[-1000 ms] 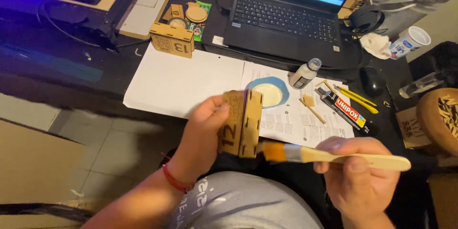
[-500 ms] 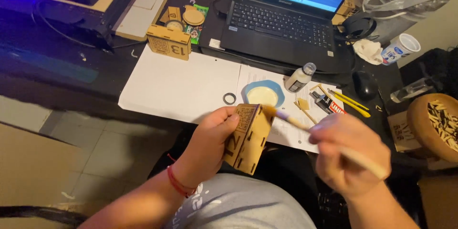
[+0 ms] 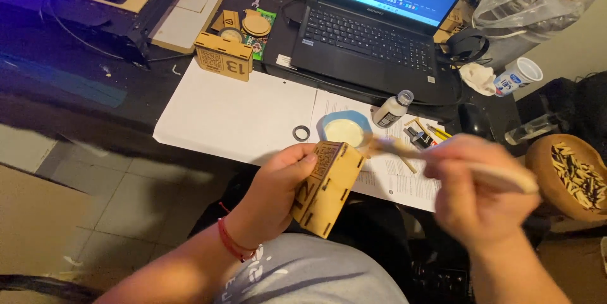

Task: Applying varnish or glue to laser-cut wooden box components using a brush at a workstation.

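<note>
Wooden boxes, two: one [image 3: 325, 187] in left hand [image 3: 278, 193], one [image 3: 222, 57] on desk [image 3: 76, 82], right hand [image 3: 484, 193] gripping one brush [image 3: 442, 161]

Beyond the grip, a small black ring [image 3: 301, 132] and a blue lid of pale paste [image 3: 344, 130] lie on white paper sheets [image 3: 237, 114]. Just past the lid a small white bottle [image 3: 392, 109] stands by the open laptop [image 3: 373, 35]. Far up and left of the grip sits a second wooden box [image 3: 222, 56], with round wooden discs [image 3: 255, 24] behind it. To the right a wooden bowl of sticks [image 3: 569, 174] rests, and a white cup [image 3: 518, 76] lies tipped farther back.
</note>
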